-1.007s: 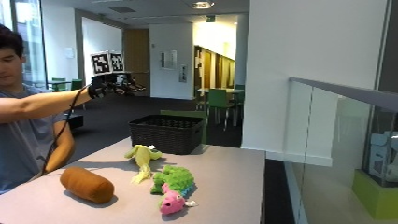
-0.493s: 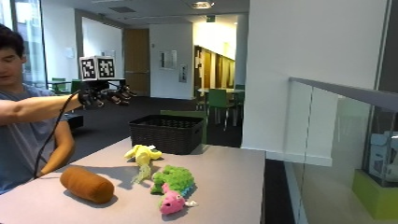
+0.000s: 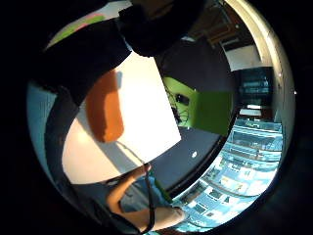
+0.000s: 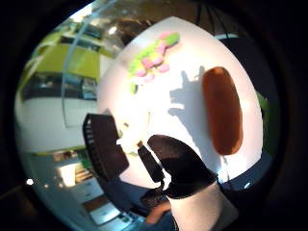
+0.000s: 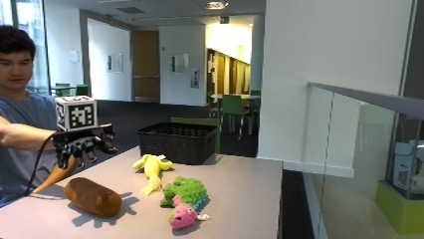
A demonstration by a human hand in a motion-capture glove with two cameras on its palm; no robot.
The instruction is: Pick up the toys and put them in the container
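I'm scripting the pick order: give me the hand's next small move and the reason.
Probably lower the gloved right hand onto the brown toy. The hand hovers above the table holding nothing, that toy lies nearest under it, and all three toys are outside the black basket.

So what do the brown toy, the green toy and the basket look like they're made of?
Brown log-shaped toy: seems soft plush, with a matte, slightly fuzzy surface. Green and pink toy: fluffy plush, with a tufted, shaggy pile. Black basket: looks woven, wicker or plastic weave, given its ribbed, textured walls; which one can't be told.
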